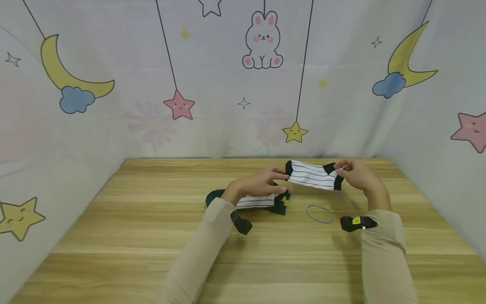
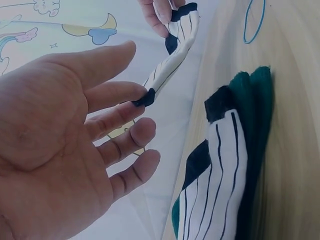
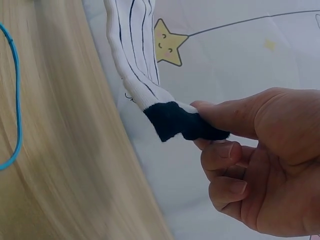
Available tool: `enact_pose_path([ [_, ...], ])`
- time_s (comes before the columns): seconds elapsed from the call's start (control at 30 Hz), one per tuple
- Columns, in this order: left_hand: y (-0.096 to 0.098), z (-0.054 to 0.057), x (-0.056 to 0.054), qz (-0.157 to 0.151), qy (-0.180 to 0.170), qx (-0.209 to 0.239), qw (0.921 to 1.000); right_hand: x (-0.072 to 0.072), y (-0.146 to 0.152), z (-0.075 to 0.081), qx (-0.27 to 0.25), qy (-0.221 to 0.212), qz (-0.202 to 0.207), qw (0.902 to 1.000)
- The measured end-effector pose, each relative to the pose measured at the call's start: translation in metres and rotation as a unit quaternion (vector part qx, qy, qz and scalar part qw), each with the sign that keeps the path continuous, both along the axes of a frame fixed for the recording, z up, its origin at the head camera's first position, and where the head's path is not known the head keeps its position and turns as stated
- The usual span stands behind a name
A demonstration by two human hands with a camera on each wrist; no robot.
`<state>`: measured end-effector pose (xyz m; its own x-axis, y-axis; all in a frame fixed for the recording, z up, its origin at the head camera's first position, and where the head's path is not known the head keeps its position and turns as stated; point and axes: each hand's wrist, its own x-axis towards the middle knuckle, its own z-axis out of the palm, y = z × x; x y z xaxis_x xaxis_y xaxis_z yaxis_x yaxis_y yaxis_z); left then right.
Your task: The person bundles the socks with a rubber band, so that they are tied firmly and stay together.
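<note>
A white sock [image 1: 313, 175] with thin dark stripes and black ends is stretched sideways above the back of the table. My right hand [image 3: 270, 155] pinches one black end between thumb and fingers. At the other black end, the fingertips of my left hand [image 2: 75, 135] touch the sock, its thumb held apart and fingers fairly straight. Below the left hand lies a second striped sock [image 2: 220, 165] on top of dark green socks [image 2: 260, 115], which show a yellow patch in the head view. My left wrist partly hides that pile in the head view.
A thin blue elastic loop [image 1: 320, 214] lies on the wooden table [image 1: 288, 261], right of the sock pile. Behind the table hangs a pale curtain [image 1: 228, 76] printed with stars, moons and a rabbit; more curtain stands along both sides.
</note>
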<state>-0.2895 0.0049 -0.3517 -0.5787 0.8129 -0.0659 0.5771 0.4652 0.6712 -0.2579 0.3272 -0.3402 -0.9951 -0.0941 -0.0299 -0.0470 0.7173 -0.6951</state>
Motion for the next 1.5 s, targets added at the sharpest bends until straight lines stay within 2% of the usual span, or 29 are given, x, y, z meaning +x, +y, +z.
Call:
enact_pose_path([
  [0.17, -0.009, 0.001, 0.001, 0.0, -0.014, 0.02, 0.9997, 0.001, -0.005, 0.004, 0.002, 0.006, 0.004, 1.0],
  [0.4, -0.02, 0.001, -0.001, -0.002, -0.009, 0.034, 0.9994, 0.002, -0.008, 0.01, -0.001, -0.012, 0.01, 0.9999],
  [0.6, -0.031, 0.002, -0.001, 0.001, -0.015, 0.04, 0.9991, 0.003, -0.014, 0.014, 0.001, 0.001, 0.024, 0.9997],
  [0.77, -0.04, 0.002, 0.0, 0.008, -0.019, 0.041, 0.999, 0.003, -0.018, 0.017, 0.003, 0.009, 0.032, 0.9994],
  [1.1, -0.054, 0.002, 0.003, 0.011, -0.006, 0.025, 0.9996, 0.003, -0.025, 0.02, 0.006, 0.02, 0.05, 0.9985],
  [1.5, -0.075, 0.006, 0.008, 0.013, 0.003, 0.024, 0.9996, 0.0, -0.036, 0.021, 0.012, 0.042, 0.089, 0.9951],
])
